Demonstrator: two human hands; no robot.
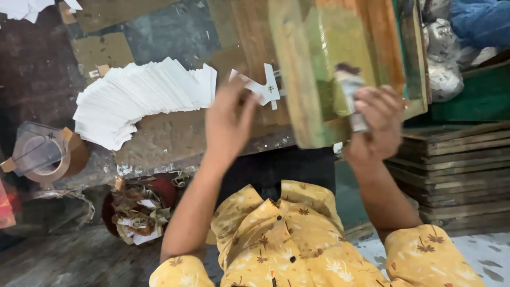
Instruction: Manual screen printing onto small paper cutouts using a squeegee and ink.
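Observation:
My left hand (228, 119) holds a small white die-cut card (258, 85) with a dark mark, just above the worn wooden worktable (159, 138). My right hand (377, 125) grips a squeegee handle (351, 95) against a raised wooden screen-printing frame (340, 64) with greenish mesh, tilted up off the table. A fanned stack of white cards (141, 98) lies to the left of my left hand. My yellow leaf-patterned shirt fills the bottom of the view.
A roll of brown tape in a dispenser (45, 154) sits at the left edge. A bin of paper scraps (139, 210) stands below the table. Stacked wooden frames (457, 170) are at the right, plastic-wrapped bundles (443, 48) behind them.

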